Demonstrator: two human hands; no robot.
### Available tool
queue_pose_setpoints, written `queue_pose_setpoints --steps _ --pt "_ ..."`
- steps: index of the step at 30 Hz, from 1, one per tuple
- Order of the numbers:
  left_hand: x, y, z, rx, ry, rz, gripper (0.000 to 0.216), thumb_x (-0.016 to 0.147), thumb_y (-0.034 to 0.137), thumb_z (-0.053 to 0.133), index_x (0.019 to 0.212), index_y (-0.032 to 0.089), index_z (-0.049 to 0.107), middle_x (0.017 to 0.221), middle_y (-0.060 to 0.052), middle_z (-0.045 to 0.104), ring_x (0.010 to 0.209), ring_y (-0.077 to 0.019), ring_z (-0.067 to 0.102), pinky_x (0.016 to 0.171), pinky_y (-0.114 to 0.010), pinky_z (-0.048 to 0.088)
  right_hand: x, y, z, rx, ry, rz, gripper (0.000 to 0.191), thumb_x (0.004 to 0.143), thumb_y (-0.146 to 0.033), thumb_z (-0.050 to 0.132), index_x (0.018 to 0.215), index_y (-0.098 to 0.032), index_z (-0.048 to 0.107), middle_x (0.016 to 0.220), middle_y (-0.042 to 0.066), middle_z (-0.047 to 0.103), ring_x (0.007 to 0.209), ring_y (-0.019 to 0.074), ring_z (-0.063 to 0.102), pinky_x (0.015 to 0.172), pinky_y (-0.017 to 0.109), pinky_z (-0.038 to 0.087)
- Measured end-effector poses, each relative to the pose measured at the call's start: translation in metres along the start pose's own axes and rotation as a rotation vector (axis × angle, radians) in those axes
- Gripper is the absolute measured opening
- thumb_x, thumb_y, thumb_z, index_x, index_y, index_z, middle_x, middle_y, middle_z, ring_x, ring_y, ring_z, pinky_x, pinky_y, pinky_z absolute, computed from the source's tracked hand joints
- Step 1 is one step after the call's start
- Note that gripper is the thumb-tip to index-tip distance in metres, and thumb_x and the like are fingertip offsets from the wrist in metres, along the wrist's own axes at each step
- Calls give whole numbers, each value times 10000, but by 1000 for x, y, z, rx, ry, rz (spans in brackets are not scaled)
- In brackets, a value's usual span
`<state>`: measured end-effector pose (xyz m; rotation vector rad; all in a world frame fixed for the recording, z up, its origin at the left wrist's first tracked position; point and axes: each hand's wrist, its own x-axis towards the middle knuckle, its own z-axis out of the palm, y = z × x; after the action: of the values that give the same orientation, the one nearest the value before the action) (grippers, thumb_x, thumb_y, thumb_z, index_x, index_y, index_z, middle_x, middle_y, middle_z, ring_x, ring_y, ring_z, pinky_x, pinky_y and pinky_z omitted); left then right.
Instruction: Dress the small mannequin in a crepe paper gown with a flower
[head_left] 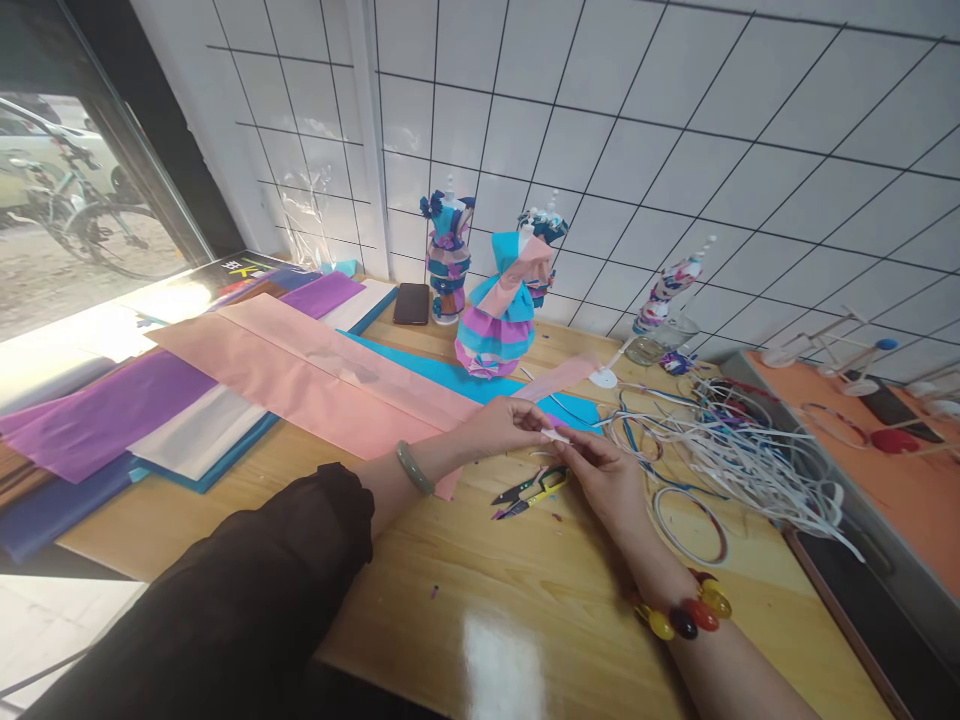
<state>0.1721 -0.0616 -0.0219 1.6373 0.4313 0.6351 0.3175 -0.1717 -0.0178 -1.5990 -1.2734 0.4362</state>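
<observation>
My left hand (504,425) and my right hand (604,478) meet over the wooden table (525,620). Both pinch a small white strip (556,435) between their fingertips. Small thread snips (531,491) with yellow and black handles lie on the table just below the hands. A long pink paper sheet (315,375) runs from the left up to my left wrist. A paper-dressed mannequin (499,310) in pink, blue and purple stands behind the hands.
Purple (105,410), white and blue paper sheets lie at the left. A tangle of white cords (742,450) spreads at the right. Two more dressed figures (448,250), a phone (412,302) and a glass cup (664,335) stand by the tiled wall. An orange surface (900,480) lies far right.
</observation>
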Motion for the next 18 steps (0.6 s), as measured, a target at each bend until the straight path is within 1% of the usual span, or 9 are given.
queue_pose_setpoints --steps 3,6,10,13,18 --pt "1 0 1 38 14 10 331 686 386 694 880 121 655 864 -71 682 814 -146 615 759 -267 471 0 1 -1 -78 9 -100 269 765 -392 619 935 -213 725 908 79 710 789 218 637 710 378 508" --pt "1 0 1 108 54 29 305 695 390 686 857 133 670 849 -55 687 807 -142 615 770 -262 468 0 1 -2 -98 7 -145 242 782 -376 603 925 -224 725 893 71 714 800 214 637 725 375 505" --pt "0 2 1 188 70 66 282 724 396 659 854 148 692 846 -42 698 816 -148 622 765 -251 467 1 1 -3 -108 21 -158 202 786 -355 605 884 -225 724 878 62 715 798 211 638 727 372 503" --pt "-1 2 1 203 50 100 292 737 396 647 889 152 699 876 -48 704 833 -156 629 751 -245 468 1 2 -3 -102 12 -158 186 788 -341 605 871 -223 722 876 61 714 796 209 637 725 367 502" --pt "-2 2 0 194 5 107 304 753 404 625 917 159 698 881 -42 705 840 -154 627 741 -235 464 1 4 -3 -55 6 -131 190 773 -355 621 856 -217 722 877 67 710 787 212 640 713 369 512"
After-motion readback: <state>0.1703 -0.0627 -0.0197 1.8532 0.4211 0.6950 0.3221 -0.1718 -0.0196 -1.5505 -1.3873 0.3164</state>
